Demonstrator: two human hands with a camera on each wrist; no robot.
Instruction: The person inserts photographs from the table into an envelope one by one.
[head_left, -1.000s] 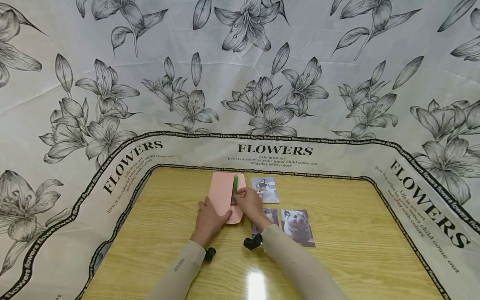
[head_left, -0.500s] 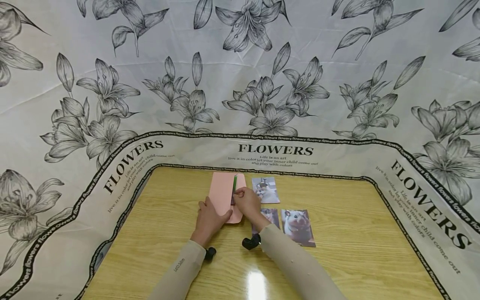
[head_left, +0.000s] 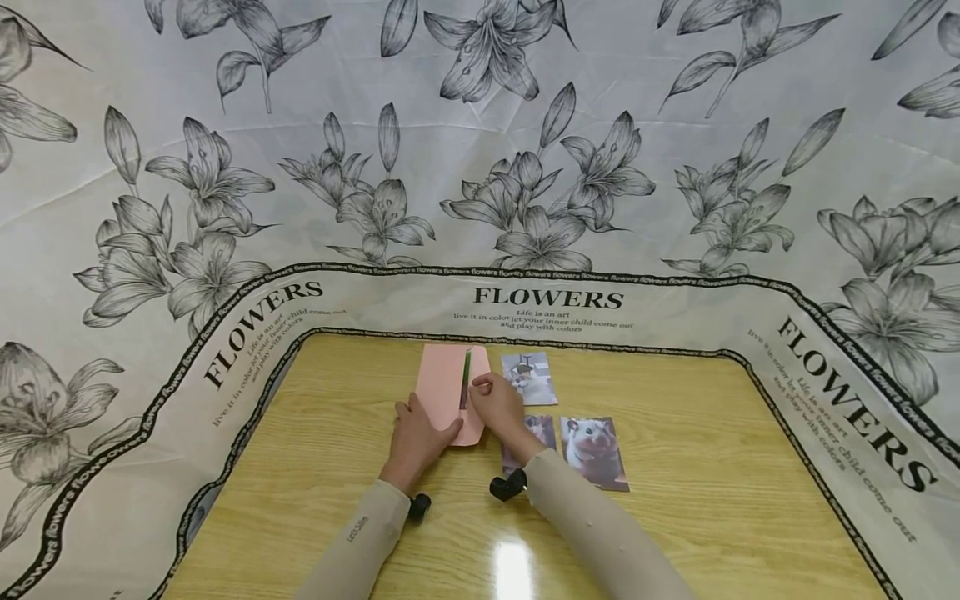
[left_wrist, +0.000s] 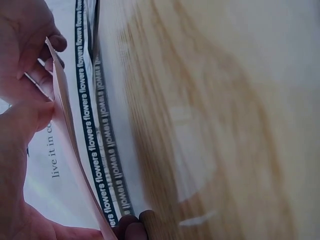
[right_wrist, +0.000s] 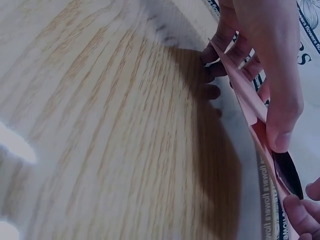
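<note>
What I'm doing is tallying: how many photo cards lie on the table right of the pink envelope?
3: far card; near-left card, partly covered by the right arm; near-right card. Others may be hidden.

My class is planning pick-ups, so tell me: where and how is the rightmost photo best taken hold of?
Probably by the right edge of the rightmost photo, coming in low from the right. It lies flat on the table, so an edge seems likeliest; the right sleeve hides its near left corner, while the right edge is uncovered.
</note>
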